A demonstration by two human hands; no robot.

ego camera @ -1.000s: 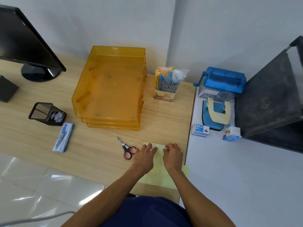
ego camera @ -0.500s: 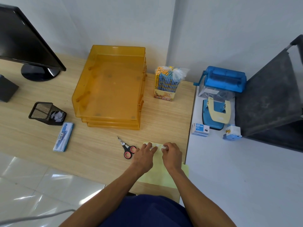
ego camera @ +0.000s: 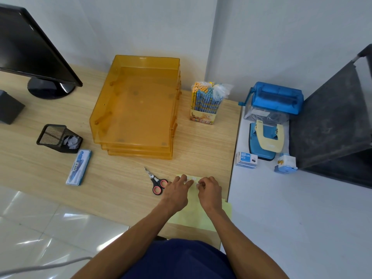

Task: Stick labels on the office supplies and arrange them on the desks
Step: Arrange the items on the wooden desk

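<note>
A pale yellow label sheet [ego camera: 193, 214] lies at the near edge of the wooden desk [ego camera: 120, 190]. My left hand [ego camera: 177, 193] presses flat on its upper left part, fingers straight. My right hand [ego camera: 209, 190] sits beside it with curled fingers pinching a small white label at the sheet's top row. Small scissors [ego camera: 156, 182] with black and pink handles lie just left of my left hand.
Stacked orange trays [ego camera: 136, 109], a pencil pack [ego camera: 207, 103], a mesh holder [ego camera: 58, 137], a blue case [ego camera: 79, 167] and a monitor [ego camera: 30, 49] stand on the wooden desk. The white desk [ego camera: 291, 218] carries a blue shredder [ego camera: 275, 101], a hole punch [ego camera: 265, 139], a binder clip box [ego camera: 246, 160] and a sharpener [ego camera: 285, 164].
My right hand's fingers have curled tighter at the sheet's top edge. Both hands stay in nearly the same place.
</note>
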